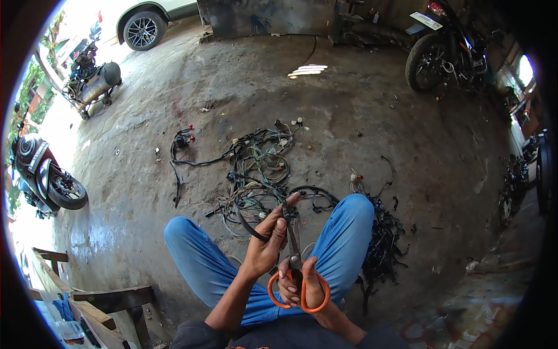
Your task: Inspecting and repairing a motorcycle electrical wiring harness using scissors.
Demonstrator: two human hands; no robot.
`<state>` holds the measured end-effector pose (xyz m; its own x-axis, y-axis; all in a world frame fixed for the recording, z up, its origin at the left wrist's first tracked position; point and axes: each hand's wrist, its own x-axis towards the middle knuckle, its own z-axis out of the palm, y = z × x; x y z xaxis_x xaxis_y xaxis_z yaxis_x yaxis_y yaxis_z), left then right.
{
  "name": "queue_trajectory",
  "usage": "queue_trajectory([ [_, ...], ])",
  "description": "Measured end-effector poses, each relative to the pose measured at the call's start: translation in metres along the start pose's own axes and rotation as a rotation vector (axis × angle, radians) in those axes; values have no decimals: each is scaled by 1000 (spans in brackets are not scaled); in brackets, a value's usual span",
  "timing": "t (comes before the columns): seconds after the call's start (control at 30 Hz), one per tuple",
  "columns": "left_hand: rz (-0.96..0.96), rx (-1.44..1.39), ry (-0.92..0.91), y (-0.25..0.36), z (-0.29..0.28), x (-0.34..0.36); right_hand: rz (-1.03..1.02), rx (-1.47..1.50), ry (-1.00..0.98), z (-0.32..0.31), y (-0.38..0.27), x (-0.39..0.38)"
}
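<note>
My left hand (266,239) is closed around a black sheathed wire harness (246,225), which loops out to the left of my fingers. My right hand (308,286) grips a pair of scissors (295,251) by its orange handles. The blades point up and away from me, their tips beside the harness near my left fingers; whether they touch it I cannot tell. Just beyond my hands, a tangle of wires (270,168) with green, black and pale strands and several connectors lies on the floor.
A heap of black scraps (381,238) lies right of my knee. Motorcycles stand at the left (49,174) and far right (444,58). An air compressor (96,87) and a car wheel (143,31) are at the far left. A wooden frame (110,299) is near my left side.
</note>
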<state>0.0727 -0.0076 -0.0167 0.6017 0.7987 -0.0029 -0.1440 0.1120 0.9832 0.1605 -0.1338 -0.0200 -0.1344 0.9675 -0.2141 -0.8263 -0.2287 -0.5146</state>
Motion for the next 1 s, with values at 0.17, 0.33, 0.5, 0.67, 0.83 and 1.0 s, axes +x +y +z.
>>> queue_trajectory([
  [0.17,-35,-84,15,4,-1,1,-1,-92,34,-4,-1,-2],
  [0.33,17,56,-83,4,-2,2,-15,-108,32,-14,-2,-1],
  [0.5,-41,7,-43,7,0,-3,-73,-181,99,-11,-5,4],
  [0.67,-86,96,-53,11,-1,0,-194,-308,182,-7,-11,12],
  [0.83,10,331,-85,6,-9,3,-205,-408,219,-2,-18,13],
  [1.0,18,414,-167,12,-15,6,-148,-400,251,5,-29,8],
])
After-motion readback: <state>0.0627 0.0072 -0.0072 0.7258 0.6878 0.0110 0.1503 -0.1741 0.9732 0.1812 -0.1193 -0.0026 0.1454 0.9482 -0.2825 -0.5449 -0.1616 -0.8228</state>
